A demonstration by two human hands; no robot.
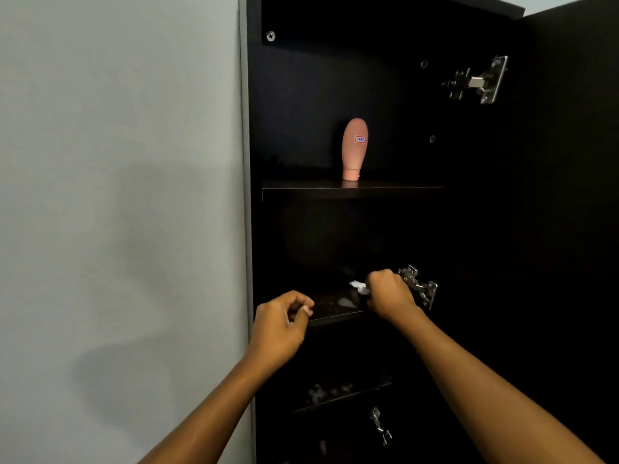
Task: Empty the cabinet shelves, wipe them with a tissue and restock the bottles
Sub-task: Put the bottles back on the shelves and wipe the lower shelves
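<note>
Wiping item: tissue [357,287], white and crumpled. It lay in the right hand [390,296], whose grip was clamped round it with the fingers curled. Only a small tuft showed, pointing left past the knuckles.

Location: at the middle shelf [335,313], over its right half and just beside a hinge [418,286]. Whether the tuft touched the board could not be told.

Governing relation: the shelf's long axis ran left to right, and the bare stretch of board lay to the left of the grip. Pale marks, either smears or the tissue's reflection, showed just left of and below the tuft. A leftward stroke along the board looked the likely next move, and only the right hand was equipped for it.

Left hand [283,318]: at the shelf's left front corner, near the cabinet's [301,78] side edge. Its fingers were curled toward the thumb, and nothing was visible in its grip.

Bottle [355,149]: one, pink, with a small label. It stood upright on its cap near the middle of the upper shelf [402,190], well above both hands and roughly between them. Whether it had been restocked or was yet to be removed could not be judged.

Lower shelf [348,395]: pale specks on its surface, so it probably wanted wiping.

Surroundings:
- Dark door [576,195], swung open on the right.
- Grey wall [117,162] on the left.
</note>
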